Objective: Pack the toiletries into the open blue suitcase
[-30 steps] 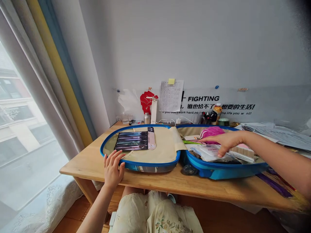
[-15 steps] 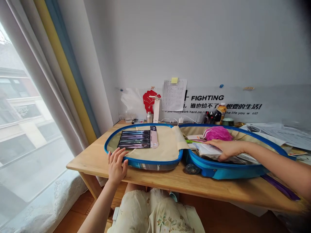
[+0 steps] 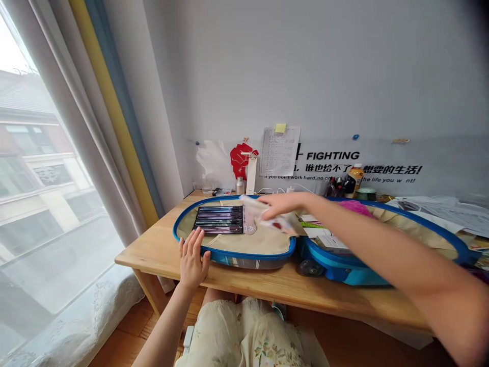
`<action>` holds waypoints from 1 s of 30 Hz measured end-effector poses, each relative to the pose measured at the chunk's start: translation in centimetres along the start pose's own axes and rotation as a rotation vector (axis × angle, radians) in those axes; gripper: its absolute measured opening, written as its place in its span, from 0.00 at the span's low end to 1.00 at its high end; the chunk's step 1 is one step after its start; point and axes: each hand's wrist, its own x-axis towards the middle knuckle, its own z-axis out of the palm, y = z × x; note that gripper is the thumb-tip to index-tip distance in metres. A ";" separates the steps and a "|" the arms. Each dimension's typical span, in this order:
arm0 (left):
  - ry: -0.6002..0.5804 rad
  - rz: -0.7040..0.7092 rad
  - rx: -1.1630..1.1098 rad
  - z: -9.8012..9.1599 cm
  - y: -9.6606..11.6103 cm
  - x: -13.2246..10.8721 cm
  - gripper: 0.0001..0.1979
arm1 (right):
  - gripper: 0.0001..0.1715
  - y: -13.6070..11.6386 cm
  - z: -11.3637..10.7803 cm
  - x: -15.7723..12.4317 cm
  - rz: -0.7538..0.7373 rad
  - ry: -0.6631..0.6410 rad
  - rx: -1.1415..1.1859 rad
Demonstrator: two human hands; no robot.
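This looks like a room in a private home, perhaps a bedroom or study: a long curtain (image 3: 114, 127) hangs beside a window (image 3: 49, 178) overlooking nearby buildings, and a motivational wall decal (image 3: 332, 155) and pinned paper list (image 3: 279, 151) sit above a wooden tabletop (image 3: 153, 265) holding an open blue suitcase (image 3: 237, 257), over a wood floor (image 3: 122, 339).

Wall decal (image 3: 332, 155), "FIGHTING", Chinese "想要的生活!", English "the life you w nt!"

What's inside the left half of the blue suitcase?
A pack of toothbrushes lies on the beige lining. The lining beneath the pack is covered, so nothing there can be seen.
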 end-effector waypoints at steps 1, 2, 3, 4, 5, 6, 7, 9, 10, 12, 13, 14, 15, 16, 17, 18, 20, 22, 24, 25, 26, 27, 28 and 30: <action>0.009 0.005 -0.001 0.1 0.0 0.0 0.28 | 0.26 -2.2 1.0 2.1 -0.028 -0.093 0.013; 0.021 0.013 -0.001 0.1 0.0 0.0 0.29 | 0.25 -4.3 2.2 4.1 -0.046 -0.158 0.016; 0.031 0.022 0.001 0.2 0.0 0.0 0.30 | 0.23 -6.1 3.4 5.9 -0.050 -0.214 0.014; 0.041 0.030 0.005 0.3 0.0 -0.1 0.31 | 0.23 -7.7 4.5 7.6 -0.052 -0.245 0.010; 0.049 0.037 0.010 0.3 0.0 -0.1 0.32 | 0.24 -9.1 5.6 9.1 -0.053 -0.261 0.007; 0.057 0.042 0.015 0.4 0.0 -0.1 0.32 | 0.28 -10.1 6.6 10.3 -0.056 -0.265 0.008; 0.065 0.046 0.017 0.4 -0.1 -0.1 0.32 | 0.33 -10.9 7.5 11.3 -0.066 -0.257 0.015; 0.068 0.046 0.017 0.5 -0.1 -0.2 0.32 | 0.47 -11.7 8.7 12.5 -0.106 -0.226 0.054; 0.066 0.041 0.015 0.6 -0.2 -0.2 0.33 | 0.53 -11.7 9.0 12.9 -0.134 -0.210 0.085; 0.057 0.029 0.013 0.6 -0.2 -0.2 0.33 | 0.54 -10.9 9.1 13.2 -0.197 -0.187 0.153; 0.051 0.023 0.015 0.6 -0.2 -0.2 0.32 | 0.49 -10.3 9.1 13.2 -0.228 -0.181 0.181; 0.047 0.017 0.019 0.6 -0.1 -0.3 0.32 | 0.42 -9.6 8.9 13.1 -0.261 -0.177 0.202; 0.043 0.009 0.024 0.6 -0.1 -0.3 0.32 | 0.34 -9.0 8.8 13.0 -0.294 -0.175 0.216; 0.035 0.000 0.028 0.6 -0.1 -0.3 0.32 | 0.27 -8.3 8.8 12.8 -0.329 -0.176 0.225; 0.027 -0.009 0.031 0.6 -0.1 -0.3 0.31 | 0.22 -7.9 8.9 12.7 -0.364 -0.182 0.230; 0.015 -0.017 0.033 0.5 -0.1 -0.3 0.31 | 0.19 -7.6 9.1 12.5 -0.396 -0.193 0.234; -0.001 -0.025 0.032 0.4 -0.2 -0.3 0.31 | 0.17 -7.5 9.9 12.1 -0.441 -0.223 0.237; -0.010 -0.026 0.031 0.4 -0.2 -0.3 0.30 | 0.17 -8.0 10.8 11.8 -0.457 -0.245 0.226; -0.007 -0.026 0.033 0.3 -0.2 -0.3 0.29 | 0.18 -8.5 11.2 11.5 -0.454 -0.244 0.204; -0.005 -0.024 0.034 0.3 -0.2 -0.2 0.29 | 0.19 -8.6 11.1 11.2 -0.447 -0.233 0.191; -0.006 -0.020 0.034 0.3 -0.2 -0.2 0.29 | 0.20 -8.6 10.7 10.9 -0.438 -0.217 0.177; -0.007 -0.016 0.033 0.2 -0.2 -0.2 0.28 | 0.21 -8.3 10.1 10.3 -0.426 -0.194 0.163; -0.009 -0.014 0.031 0.2 -0.3 -0.3 0.28 | 0.22 -7.8 9.4 9.6 -0.409 -0.167 0.148; -0.014 -0.013 0.024 0.2 -0.4 -0.3 0.27 | 0.23 -6.2 7.6 7.6 -0.362 -0.102 0.115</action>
